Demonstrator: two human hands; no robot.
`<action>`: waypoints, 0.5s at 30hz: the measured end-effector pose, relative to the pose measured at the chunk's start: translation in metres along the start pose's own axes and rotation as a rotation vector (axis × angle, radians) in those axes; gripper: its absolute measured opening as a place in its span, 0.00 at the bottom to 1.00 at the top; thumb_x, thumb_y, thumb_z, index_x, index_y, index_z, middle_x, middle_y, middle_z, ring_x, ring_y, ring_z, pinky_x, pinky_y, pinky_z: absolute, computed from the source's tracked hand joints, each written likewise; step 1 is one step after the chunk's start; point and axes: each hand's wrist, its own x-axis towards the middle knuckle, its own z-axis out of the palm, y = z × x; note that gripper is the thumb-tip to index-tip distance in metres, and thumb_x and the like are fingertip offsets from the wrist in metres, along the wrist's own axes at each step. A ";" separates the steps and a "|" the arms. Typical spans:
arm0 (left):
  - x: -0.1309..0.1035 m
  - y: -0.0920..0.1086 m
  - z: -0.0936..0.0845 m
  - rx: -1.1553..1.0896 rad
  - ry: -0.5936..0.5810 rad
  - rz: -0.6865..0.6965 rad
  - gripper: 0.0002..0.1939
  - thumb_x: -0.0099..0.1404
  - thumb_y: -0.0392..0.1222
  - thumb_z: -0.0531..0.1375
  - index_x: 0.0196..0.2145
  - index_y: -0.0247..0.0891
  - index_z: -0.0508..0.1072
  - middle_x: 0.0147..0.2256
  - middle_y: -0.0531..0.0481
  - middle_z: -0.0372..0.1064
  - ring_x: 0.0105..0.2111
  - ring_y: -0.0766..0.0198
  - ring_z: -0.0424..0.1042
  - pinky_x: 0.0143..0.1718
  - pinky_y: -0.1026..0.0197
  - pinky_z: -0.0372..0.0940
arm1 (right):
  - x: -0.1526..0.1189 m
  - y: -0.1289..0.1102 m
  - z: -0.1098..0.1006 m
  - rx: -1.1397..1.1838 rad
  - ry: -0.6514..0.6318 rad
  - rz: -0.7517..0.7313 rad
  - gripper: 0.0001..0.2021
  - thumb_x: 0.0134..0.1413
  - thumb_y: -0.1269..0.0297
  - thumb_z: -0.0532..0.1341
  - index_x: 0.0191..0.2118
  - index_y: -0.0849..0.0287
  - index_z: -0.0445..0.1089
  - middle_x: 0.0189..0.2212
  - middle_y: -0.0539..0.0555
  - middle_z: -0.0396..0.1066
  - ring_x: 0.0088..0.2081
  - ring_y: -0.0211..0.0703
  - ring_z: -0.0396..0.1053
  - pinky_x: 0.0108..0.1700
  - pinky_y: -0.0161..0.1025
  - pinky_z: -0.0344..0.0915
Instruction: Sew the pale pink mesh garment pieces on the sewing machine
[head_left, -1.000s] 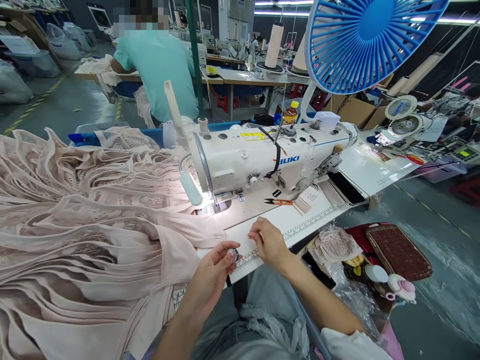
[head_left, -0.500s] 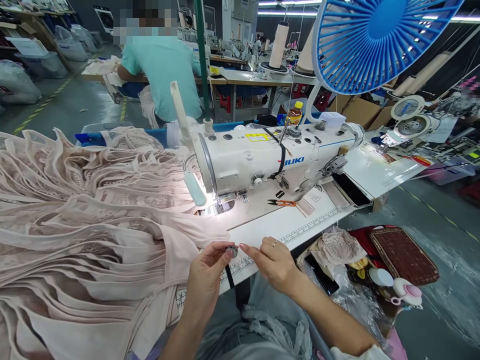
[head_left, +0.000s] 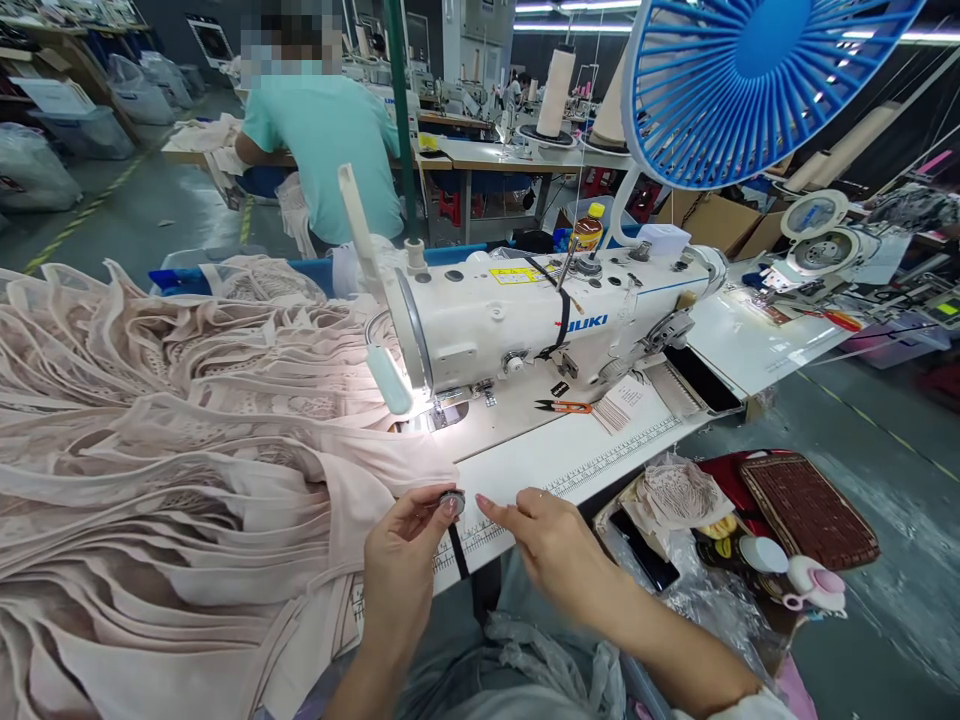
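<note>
Between the thumb and fingertips of my left hand [head_left: 409,530] is a small round metal bobbin case [head_left: 452,502], held above the front edge of the sewing table [head_left: 517,470]. My right hand [head_left: 551,535] is just to its right, thumb and index finger pinched together, a short gap away from the metal piece. Any thread in that pinch is too fine to make out. Beyond both hands stands a white sewing machine [head_left: 480,320], its lamp lighting the needle area. Pale pink fabric pieces [head_left: 225,520] lie heaped to the left.
Orange-handled thread snips [head_left: 562,406] lie on the table by a paper slip [head_left: 626,400]. A printed ruler strip [head_left: 600,465] runs along the front edge. At lower right are a phone [head_left: 643,550] and a wicker lid [head_left: 810,505]. A blue fan [head_left: 772,90] overhangs the machine.
My left hand has shifted slightly left with the bobbin case. My right hand has turned a little and the gap between the hands has widened.
</note>
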 end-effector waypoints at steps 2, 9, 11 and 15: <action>0.002 0.001 -0.001 0.067 0.021 0.036 0.15 0.51 0.48 0.73 0.35 0.39 0.79 0.36 0.48 0.76 0.39 0.59 0.72 0.43 0.60 0.68 | 0.003 0.002 -0.001 0.065 0.153 -0.003 0.22 0.65 0.78 0.49 0.59 0.58 0.68 0.26 0.51 0.62 0.28 0.40 0.62 0.29 0.36 0.61; 0.005 0.009 -0.008 0.170 -0.363 0.001 0.15 0.59 0.51 0.68 0.40 0.41 0.78 0.33 0.50 0.66 0.35 0.64 0.65 0.38 0.65 0.64 | 0.026 0.013 0.002 0.083 0.492 0.068 0.09 0.67 0.72 0.54 0.44 0.59 0.71 0.27 0.52 0.67 0.30 0.41 0.65 0.35 0.40 0.64; 0.004 0.013 -0.010 0.096 -0.554 -0.088 0.19 0.61 0.51 0.67 0.48 0.44 0.75 0.32 0.52 0.61 0.30 0.67 0.62 0.31 0.67 0.62 | 0.031 0.017 0.004 0.193 0.469 0.112 0.07 0.66 0.69 0.57 0.37 0.58 0.71 0.27 0.52 0.68 0.29 0.40 0.65 0.35 0.38 0.65; 0.001 0.022 -0.010 -0.005 -0.820 -0.198 0.19 0.60 0.56 0.66 0.43 0.41 0.78 0.31 0.51 0.59 0.24 0.71 0.57 0.21 0.67 0.54 | 0.035 0.020 0.010 0.410 0.354 0.208 0.07 0.64 0.69 0.59 0.33 0.58 0.72 0.27 0.51 0.68 0.28 0.38 0.64 0.32 0.36 0.63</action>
